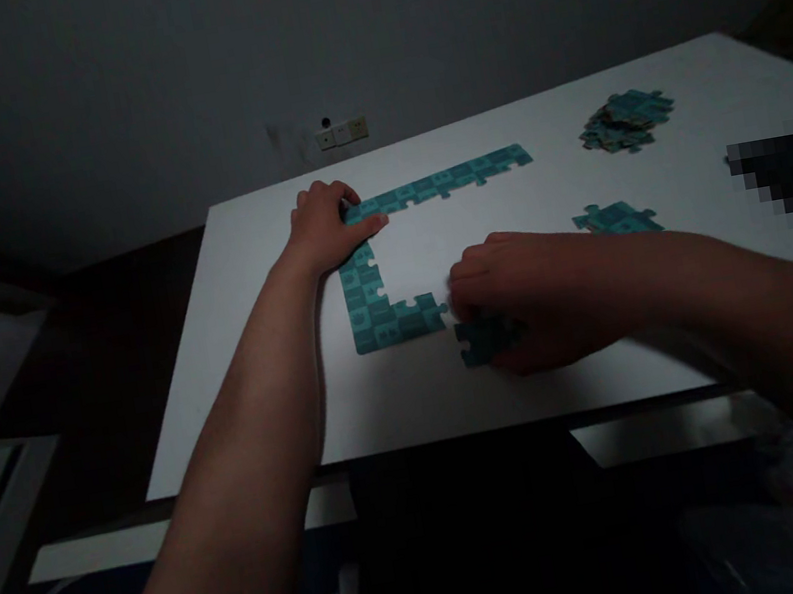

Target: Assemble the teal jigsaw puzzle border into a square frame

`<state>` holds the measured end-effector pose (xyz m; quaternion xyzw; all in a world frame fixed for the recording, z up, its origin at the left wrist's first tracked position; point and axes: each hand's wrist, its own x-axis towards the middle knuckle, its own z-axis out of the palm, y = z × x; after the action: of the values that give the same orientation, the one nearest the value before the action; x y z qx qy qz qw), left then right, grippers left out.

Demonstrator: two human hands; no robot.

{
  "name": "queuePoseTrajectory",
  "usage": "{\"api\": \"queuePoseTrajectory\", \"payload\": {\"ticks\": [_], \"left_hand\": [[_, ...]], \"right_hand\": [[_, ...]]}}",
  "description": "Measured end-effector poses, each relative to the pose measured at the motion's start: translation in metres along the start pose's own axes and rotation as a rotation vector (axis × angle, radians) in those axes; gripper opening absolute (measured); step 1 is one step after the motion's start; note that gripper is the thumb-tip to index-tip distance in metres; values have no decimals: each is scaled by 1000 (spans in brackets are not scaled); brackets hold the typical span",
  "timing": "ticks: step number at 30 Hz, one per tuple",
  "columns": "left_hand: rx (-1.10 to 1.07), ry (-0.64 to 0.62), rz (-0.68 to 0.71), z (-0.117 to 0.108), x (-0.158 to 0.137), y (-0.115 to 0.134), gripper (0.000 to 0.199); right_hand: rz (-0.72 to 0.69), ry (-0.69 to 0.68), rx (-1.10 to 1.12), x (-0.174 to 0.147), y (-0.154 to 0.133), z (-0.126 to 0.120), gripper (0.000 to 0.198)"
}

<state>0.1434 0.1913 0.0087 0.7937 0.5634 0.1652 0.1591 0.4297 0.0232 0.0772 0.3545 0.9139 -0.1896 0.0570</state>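
A teal jigsaw frame (pixel 376 311) lies on the white table (pixel 262 360), with a top row running right and a left column ending in a short bottom row. My left hand (pixel 324 223) rests flat on the frame's top-left corner, fingers pressing the pieces. My right hand (pixel 510 293) grips a small joined group of teal pieces (pixel 480 342) just right of the bottom row's end, a little apart from it.
A pile of loose teal pieces (pixel 625 119) lies at the far right of the table. A small joined cluster (pixel 616 219) sits behind my right forearm. A wall socket (pixel 342 132) is beyond the table. The room is dim.
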Motion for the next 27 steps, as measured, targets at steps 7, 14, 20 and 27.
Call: {"api": "queuePoseTrajectory", "payload": {"ticks": [7,14,20,27], "left_hand": [[-5,27,-9,-4,8,-20,56],[3,48,-30,-1,10,-22,52],[-29,64,-42,-2,9,-18,47],[-7,58,-23,1,7,-16,54]], "right_hand": [[32,160,250,1,34,2,32],[37,171,255,12,27,6,37],[-3,260,196,22,30,18,42],[-18,315,199,23,35,25,42]]}}
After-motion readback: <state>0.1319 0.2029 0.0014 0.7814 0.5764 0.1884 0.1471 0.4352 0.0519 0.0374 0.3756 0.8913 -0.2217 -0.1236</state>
